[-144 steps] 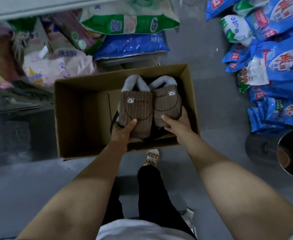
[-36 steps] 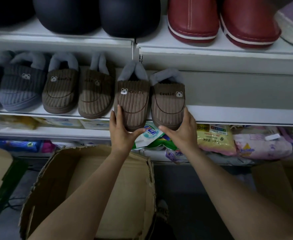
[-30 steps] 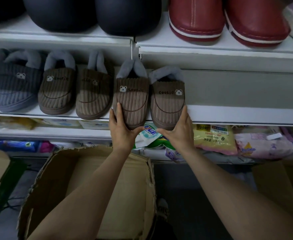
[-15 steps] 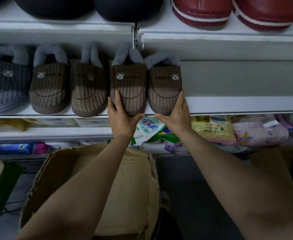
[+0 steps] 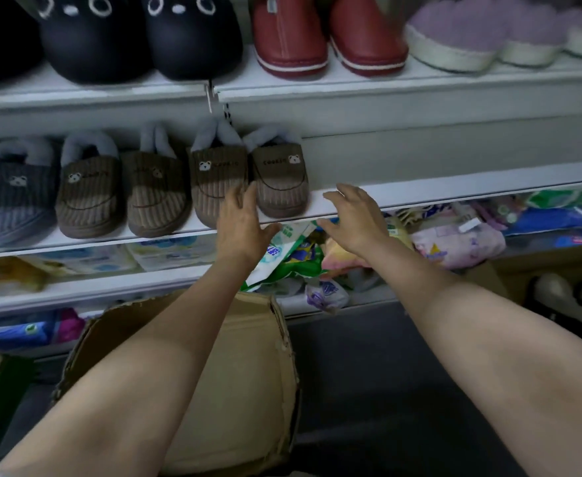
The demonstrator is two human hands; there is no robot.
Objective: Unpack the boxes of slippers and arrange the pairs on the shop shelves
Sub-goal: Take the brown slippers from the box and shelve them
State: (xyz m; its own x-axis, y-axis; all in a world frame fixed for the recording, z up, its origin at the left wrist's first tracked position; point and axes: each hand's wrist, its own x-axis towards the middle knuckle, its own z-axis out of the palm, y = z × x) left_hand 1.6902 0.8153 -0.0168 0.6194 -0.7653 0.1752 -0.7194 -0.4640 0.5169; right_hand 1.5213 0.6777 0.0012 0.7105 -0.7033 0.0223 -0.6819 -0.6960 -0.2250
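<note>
On the middle shelf [image 5: 420, 192] the brown slipper pair [image 5: 248, 182] now stands released beside its neighbours; both hands, left [image 5: 243, 223] and right [image 5: 353, 218], have let go, fingers relaxed and empty; the cardboard box [image 5: 234, 383] comes next, I judge.

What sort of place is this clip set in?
Most likely a small general shop: white shelves lined with slippers, such as the brown bear pair, packaged goods on the shelf below, and an open cardboard box on the floor.

A row of slippers [image 5: 183, 187] sits on the middle shelf [image 5: 437, 194]; more pairs stand above, packets [image 5: 454, 235] below, a box [image 5: 248, 390] in front.
</note>
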